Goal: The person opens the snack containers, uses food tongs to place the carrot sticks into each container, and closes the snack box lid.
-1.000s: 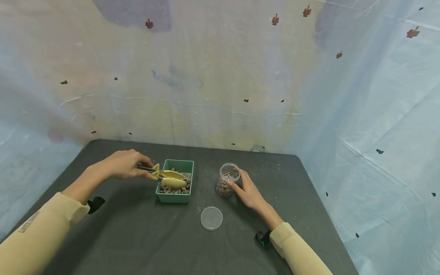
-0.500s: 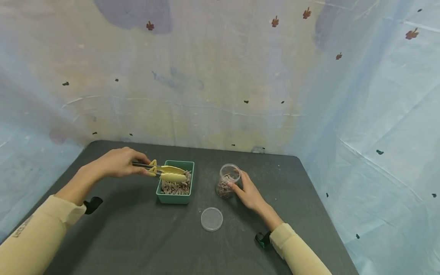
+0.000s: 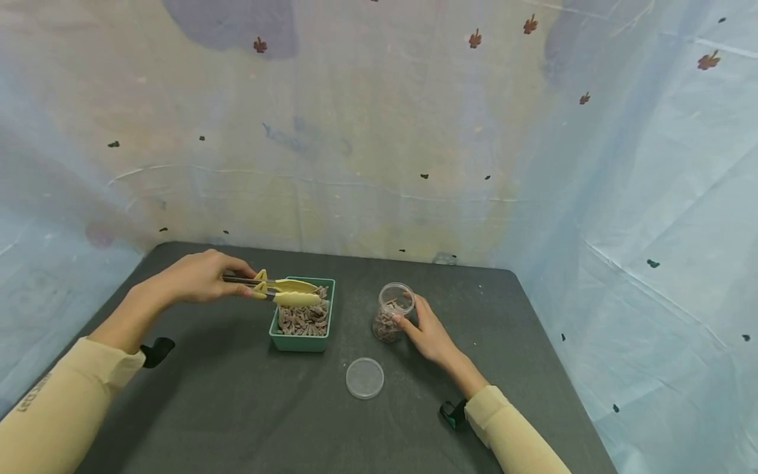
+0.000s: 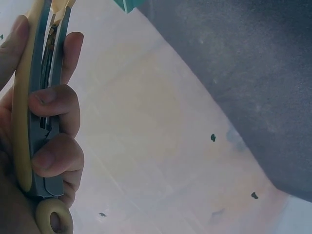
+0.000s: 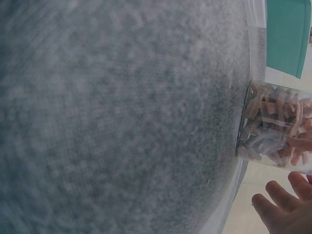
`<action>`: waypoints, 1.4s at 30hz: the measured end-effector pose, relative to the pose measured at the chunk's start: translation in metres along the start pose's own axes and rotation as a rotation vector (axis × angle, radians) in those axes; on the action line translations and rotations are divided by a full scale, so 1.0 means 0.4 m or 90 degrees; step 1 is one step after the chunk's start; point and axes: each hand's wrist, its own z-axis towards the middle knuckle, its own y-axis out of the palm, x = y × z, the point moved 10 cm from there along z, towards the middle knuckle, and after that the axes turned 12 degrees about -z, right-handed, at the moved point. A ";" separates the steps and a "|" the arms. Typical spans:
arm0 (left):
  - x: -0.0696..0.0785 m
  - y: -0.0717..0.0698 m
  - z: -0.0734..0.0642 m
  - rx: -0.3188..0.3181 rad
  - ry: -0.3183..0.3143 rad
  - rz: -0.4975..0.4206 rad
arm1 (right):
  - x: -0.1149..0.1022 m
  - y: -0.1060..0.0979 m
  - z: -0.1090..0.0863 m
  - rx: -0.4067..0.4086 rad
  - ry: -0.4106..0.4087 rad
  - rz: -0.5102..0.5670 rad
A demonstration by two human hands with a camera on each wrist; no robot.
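My left hand grips a pair of tongs with yellow heads and dark handles. In the left wrist view the fingers curl round the tongs' handle. The heads are slightly apart, over a green rectangular container filled with small brownish, strip-like pieces. To the right, my right hand holds a clear open jar upright on the table, thumb on its near side. Similar brownish pieces fill its lower part, seen closer in the right wrist view through the jar's wall.
A clear round lid lies flat on the dark table, in front of and between the container and the jar. Pale plastic sheeting with small leaf marks hangs behind the table and along its sides.
My left hand has moved the tongs slightly left and toward the back of the container, uncovering more of the pieces. The right hand and jar have stayed put.
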 end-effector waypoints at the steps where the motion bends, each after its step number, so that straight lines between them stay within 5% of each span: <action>1: 0.001 -0.002 0.000 0.003 0.001 0.000 | 0.001 0.000 0.000 -0.001 0.001 0.001; 20: 0.041 -0.018 0.031 0.034 0.019 -0.045 | 0.008 0.002 -0.004 0.002 0.003 0.005; 34: 0.096 -0.008 0.083 0.035 0.059 -0.091 | 0.005 0.001 0.001 0.011 -0.013 0.033; 42: 0.123 0.004 0.111 0.037 0.050 -0.131 | 0.000 0.011 0.005 0.011 -0.018 0.087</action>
